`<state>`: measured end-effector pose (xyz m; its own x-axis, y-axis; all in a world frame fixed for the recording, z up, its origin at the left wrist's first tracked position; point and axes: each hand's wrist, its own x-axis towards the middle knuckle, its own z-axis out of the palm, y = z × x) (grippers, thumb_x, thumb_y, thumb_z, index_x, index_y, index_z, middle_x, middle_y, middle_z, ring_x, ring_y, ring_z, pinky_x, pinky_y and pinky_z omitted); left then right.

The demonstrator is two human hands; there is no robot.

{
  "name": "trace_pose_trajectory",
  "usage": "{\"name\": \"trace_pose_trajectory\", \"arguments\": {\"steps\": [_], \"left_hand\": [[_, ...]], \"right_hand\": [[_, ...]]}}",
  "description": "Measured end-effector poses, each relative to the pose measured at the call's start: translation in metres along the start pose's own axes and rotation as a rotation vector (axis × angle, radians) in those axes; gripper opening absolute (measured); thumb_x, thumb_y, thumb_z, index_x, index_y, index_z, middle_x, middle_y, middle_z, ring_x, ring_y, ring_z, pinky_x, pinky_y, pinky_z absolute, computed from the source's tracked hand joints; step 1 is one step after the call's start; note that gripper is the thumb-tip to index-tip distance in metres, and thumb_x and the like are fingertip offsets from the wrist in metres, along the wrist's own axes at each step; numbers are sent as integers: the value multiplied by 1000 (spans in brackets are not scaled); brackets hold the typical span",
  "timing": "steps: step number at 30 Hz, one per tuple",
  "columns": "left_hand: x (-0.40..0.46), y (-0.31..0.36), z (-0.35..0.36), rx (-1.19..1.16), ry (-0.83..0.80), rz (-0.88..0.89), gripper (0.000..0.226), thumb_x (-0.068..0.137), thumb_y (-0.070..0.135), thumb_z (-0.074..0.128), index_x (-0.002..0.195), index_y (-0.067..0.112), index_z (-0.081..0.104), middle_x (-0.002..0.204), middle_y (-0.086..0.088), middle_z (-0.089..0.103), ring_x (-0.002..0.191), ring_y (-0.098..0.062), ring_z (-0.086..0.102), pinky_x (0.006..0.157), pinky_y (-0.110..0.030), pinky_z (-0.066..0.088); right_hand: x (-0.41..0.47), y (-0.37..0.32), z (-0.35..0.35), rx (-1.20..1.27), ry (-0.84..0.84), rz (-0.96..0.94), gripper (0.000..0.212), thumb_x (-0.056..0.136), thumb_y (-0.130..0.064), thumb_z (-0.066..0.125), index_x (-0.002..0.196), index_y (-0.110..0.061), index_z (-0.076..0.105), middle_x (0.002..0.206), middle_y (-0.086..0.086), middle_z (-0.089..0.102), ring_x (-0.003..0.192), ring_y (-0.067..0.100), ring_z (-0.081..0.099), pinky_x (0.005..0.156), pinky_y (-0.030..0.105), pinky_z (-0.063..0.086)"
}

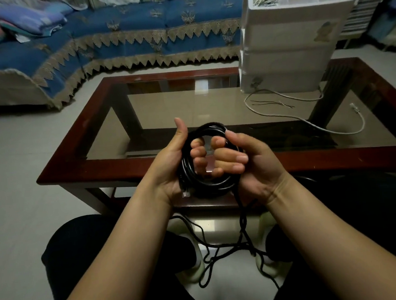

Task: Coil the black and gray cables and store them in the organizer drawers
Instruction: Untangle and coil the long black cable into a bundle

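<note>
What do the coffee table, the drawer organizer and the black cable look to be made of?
Coffee table: dark red glossy frame, probably lacquered wood; the top is tinted glass, since legs and floor show through.
Drawer organizer: white, matte, slightly translucent fronts, likely plastic.
Black cable: smooth, faintly shiny jacket, likely rubber or PVC; it bends into loops held by the left hand and right hand.

cable (209, 186) black | cable (308, 122) gray | organizer (289, 55) white | sofa cover (135, 24) blue, tan-fringed
</note>
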<state>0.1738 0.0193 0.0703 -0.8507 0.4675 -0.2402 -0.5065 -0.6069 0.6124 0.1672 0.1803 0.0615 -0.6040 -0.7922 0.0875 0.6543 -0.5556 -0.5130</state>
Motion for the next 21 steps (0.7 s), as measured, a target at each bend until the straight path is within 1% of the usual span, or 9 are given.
{"name": "trace_pose_trajectory", "arguments": {"steps": [2,4,7,9,12,14,16,18,21], "left_hand": [[-1,0,3,-71,-71,-15,49,82,62,47,75,14,51,61,2,64,52,-9,65,49,-18,55],[-2,-1,8,-96,-94,-1,48,85,61,44,79,14,51,70,-3,70,57,-10,69,50,-20,56],[-3,-7,16,-52,-51,50,46,88,58,42,79,14,53,61,2,63,49,-5,63,49,-14,53],[-3,-16,17,-60,-59,50,45,88,57,43,80,14,52,49,6,52,41,-2,54,46,-12,47],[-1,-26,12,-67,-124,14,50,92,56,40,85,10,58,37,7,43,31,-3,44,41,-15,34],[-1,-27,7,-56,-144,-2,51,92,56,40,80,10,59,34,8,40,27,-3,39,40,-16,27],[-1,-25,8,-44,-152,1,49,93,55,41,72,13,55,35,8,38,27,-3,37,41,-17,21],[-2,-22,11,-25,-118,13,50,95,55,39,68,14,50,36,9,36,28,-3,34,41,-18,18],[-3,-19,14,21,0,20,56,98,54,29,65,13,49,35,9,32,26,-3,29,38,-18,18]], "right_hand": [[0,-8,-1,27,4,16,16,87,-19,59,91,-4,53,47,-5,47,41,8,47,57,24,45],[-1,-14,-3,13,37,30,20,89,-24,55,89,-4,56,42,-7,40,35,6,40,51,22,40],[-2,-20,-3,-64,172,62,39,89,-44,51,69,-12,56,33,-8,34,25,4,32,38,16,27],[-2,-23,-2,-144,294,74,43,87,-49,51,61,-14,50,30,-9,32,22,3,28,32,14,22],[-1,-22,-2,-340,425,72,40,85,-45,52,60,-14,43,31,-9,27,21,2,23,29,12,22],[0,-18,-1,-442,471,33,40,83,-43,53,57,-14,43,32,-8,25,22,3,20,30,12,21],[1,-16,-2,-462,477,-15,40,81,-43,54,53,-15,45,32,-8,25,23,4,19,31,13,21],[3,-13,-5,-435,465,-51,41,82,-43,53,52,-15,45,31,-8,26,22,4,20,31,13,23],[5,-5,-11,-439,470,-124,45,85,-44,51,53,-12,47,31,-7,28,22,5,23,32,17,29]]}}
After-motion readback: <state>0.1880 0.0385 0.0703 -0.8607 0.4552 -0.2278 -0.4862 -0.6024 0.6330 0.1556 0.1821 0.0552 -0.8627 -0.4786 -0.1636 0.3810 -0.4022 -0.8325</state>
